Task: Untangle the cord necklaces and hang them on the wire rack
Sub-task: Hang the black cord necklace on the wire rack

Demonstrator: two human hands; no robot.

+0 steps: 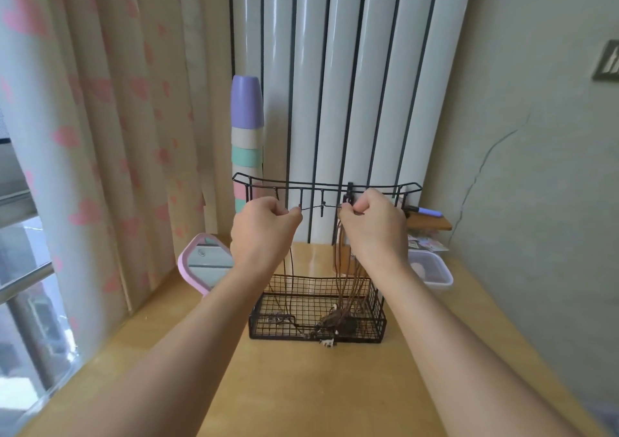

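Note:
A black wire rack (368, 187) with a top rail of hooks and a mesh basket (284, 312) below stands on the wooden table. My left hand (264, 229) and my right hand (375, 225) each pinch one end of a thin dark cord (316, 206), stretched level between them at the hooks. Its loop hangs down below my left hand. Several brown cord necklaces (348, 282) hang from the rack under my right hand, and their pendants lie bunched in the basket (335, 321). A small white pendant (327, 342) lies just outside the basket front.
A pink-framed mirror (201, 265) leans at the left of the rack. A tall stack of pastel cups (247, 135) stands behind it. A clear plastic box (432, 269) and a small wooden shelf with a purple pen (428, 212) are at the right. Curtains hang at the left.

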